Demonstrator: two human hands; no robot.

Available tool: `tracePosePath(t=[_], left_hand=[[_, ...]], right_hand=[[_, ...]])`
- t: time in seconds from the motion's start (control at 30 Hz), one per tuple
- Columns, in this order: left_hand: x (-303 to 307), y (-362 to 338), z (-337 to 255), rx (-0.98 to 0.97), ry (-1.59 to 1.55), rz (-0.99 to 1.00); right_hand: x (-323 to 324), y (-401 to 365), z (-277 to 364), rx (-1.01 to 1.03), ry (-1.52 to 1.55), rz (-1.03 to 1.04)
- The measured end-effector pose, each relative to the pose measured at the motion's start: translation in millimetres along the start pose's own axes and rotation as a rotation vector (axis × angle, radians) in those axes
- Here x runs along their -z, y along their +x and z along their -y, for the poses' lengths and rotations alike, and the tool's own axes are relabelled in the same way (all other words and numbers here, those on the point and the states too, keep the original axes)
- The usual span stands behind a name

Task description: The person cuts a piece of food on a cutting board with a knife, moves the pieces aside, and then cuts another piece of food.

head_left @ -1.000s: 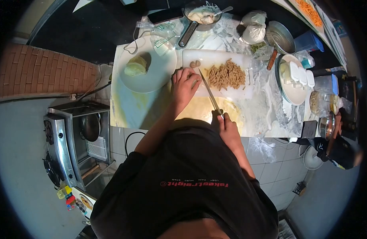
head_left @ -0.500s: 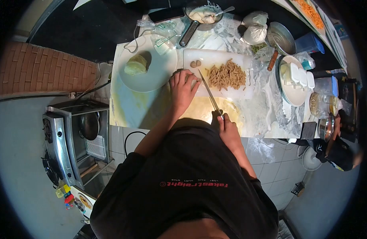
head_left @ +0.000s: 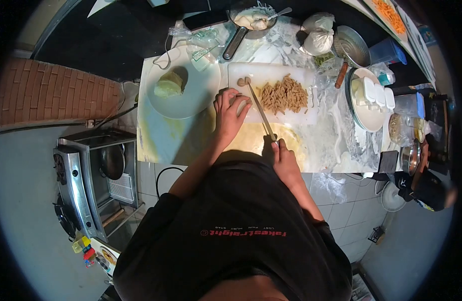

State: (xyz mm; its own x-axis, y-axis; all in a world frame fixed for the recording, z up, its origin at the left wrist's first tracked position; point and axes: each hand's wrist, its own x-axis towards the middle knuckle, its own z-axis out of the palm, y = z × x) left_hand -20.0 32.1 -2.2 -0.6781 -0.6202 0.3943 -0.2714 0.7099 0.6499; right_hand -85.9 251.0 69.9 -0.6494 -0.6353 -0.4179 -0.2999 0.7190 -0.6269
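Note:
My right hand (head_left: 286, 161) is closed around the handle of a knife (head_left: 261, 111). Its blade points away from me across a white cutting board (head_left: 268, 72), the tip at small round brown pieces (head_left: 241, 82). To the right of the blade lies a heap of brown strips (head_left: 285, 95), perhaps cut sausage. My left hand (head_left: 230, 116) rests at the board's left edge with bent fingers, left of the blade. Whatever is under those fingers is hidden from me.
A large plate (head_left: 160, 108) with a pale green cabbage piece (head_left: 168, 85) stands at left. Behind the board is a pan (head_left: 236, 42) with white batter and a spoon. A plate with white containers (head_left: 375, 94) stands at right, near a metal bowl (head_left: 352, 45).
The knife tip has moved slightly away from me, up to the round brown pieces. My left hand stays nearly in place. The whole view has shifted a little.

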Motion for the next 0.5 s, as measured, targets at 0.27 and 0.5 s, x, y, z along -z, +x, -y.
tracePosePath(t=[0.27, 0.5], left_hand=[[-0.3, -6.9, -4.7, 0.035, -0.002, 0.009], [-0.7, -6.7, -4.2, 0.065, 0.012, 0.022]], right_hand=[[1.1, 0.3, 5.6, -0.006, -0.009, 0.028], [4.8, 0.0, 4.9, -0.026, -0.032, 0.038]])
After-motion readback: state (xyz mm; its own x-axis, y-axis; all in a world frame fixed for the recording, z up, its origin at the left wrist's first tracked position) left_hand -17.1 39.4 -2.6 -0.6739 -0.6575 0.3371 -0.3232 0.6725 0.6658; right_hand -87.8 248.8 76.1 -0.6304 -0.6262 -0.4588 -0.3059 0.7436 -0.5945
